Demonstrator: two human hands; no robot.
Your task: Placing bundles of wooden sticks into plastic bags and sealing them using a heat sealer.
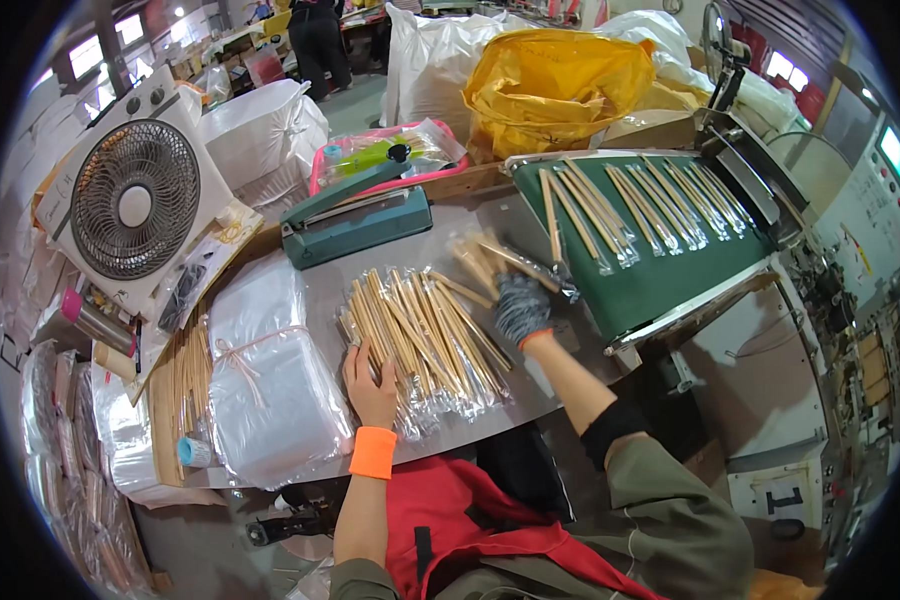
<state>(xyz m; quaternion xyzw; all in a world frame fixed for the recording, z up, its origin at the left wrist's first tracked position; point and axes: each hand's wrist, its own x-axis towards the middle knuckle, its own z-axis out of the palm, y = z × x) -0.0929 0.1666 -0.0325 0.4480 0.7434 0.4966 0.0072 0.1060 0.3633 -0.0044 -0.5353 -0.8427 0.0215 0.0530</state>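
Note:
A loose pile of wooden sticks (pixel 430 340) in clear plastic sleeves lies on the grey table in front of me. My left hand (pixel 370 392), bare above an orange wristband, rests on the pile's left edge with its fingers apart. My right hand (pixel 523 308), in a grey knit glove, is closed around several wrapped sticks (pixel 478 256), smeared by motion, beyond the pile's right side. Right of that hand, a green conveyor belt (pixel 660 270) carries more wrapped sticks (pixel 585 215) laid in slanted groups.
A teal bar sealer (pixel 355 222) stands behind the pile. Left of it are tied clear plastic bags (pixel 270 385), bare sticks (pixel 185 375), a tape roll (pixel 194 452) and a box fan (pixel 135 200). Behind are a pink tray (pixel 320 175) and a yellow sack (pixel 550 90). A person (pixel 318 45) stands far back.

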